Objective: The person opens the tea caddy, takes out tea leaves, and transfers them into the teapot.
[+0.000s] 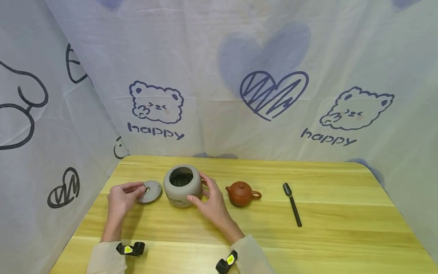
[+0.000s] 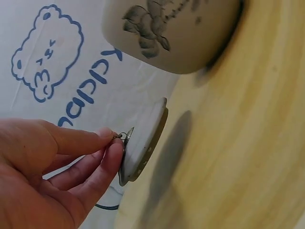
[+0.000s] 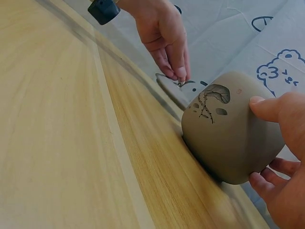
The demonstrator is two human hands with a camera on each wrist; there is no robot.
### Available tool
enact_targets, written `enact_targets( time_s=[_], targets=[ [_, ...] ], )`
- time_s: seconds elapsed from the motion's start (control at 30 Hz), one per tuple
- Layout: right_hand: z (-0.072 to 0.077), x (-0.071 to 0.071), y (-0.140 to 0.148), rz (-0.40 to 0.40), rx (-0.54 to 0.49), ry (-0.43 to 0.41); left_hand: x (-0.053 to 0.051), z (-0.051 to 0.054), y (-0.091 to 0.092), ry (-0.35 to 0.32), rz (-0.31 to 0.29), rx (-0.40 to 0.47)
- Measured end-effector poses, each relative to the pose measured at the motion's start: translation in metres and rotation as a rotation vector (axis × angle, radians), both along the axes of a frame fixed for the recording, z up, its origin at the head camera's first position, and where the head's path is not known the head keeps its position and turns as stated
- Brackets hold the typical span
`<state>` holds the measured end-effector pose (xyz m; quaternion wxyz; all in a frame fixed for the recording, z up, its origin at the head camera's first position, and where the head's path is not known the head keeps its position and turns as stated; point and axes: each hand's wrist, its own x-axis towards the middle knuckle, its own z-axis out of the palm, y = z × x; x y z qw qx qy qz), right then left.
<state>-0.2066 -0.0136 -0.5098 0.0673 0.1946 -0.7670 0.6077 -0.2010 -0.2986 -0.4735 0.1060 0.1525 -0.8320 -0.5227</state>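
My left hand (image 1: 124, 197) pinches the small metal ring on top of a round grey lid (image 1: 152, 193). In the left wrist view the lid (image 2: 145, 143) hangs tilted just above the table, its shadow falling beside it. To the right of the lid stands a grey ceramic tea jar (image 1: 183, 195), upright and uncovered, with dark tea leaves (image 1: 181, 179) inside. Around the jar's right side my right hand (image 1: 215, 205) holds on, thumb at the front and fingers behind. A dark painted plant motif decorates the jar (image 3: 228, 133), as the right wrist view shows.
A reddish-brown clay teapot (image 1: 241, 196) stands right of the jar, spout to the left and handle to the right. Farther right lies a dark tea scoop (image 1: 294, 209). The wooden table (image 1: 342, 213) ends at a printed cloth (image 1: 212, 125) behind and on the left.
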Motion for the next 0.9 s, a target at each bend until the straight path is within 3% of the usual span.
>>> enact_targets(
  time_s=[0.13,0.47,0.9],
  targets=[
    [0.0,-0.001,0.0,-0.001,0.004,-0.01,0.001,0.008,0.001,0.02,-0.018,0.073],
    [0.002,0.0,0.001,-0.001,-0.005,-0.008,0.006,0.028,0.005,0.093,-0.033,0.092],
    [0.002,0.001,0.001,0.003,-0.004,-0.018,0.01,0.045,0.016,0.144,-0.013,0.218]
  ],
)
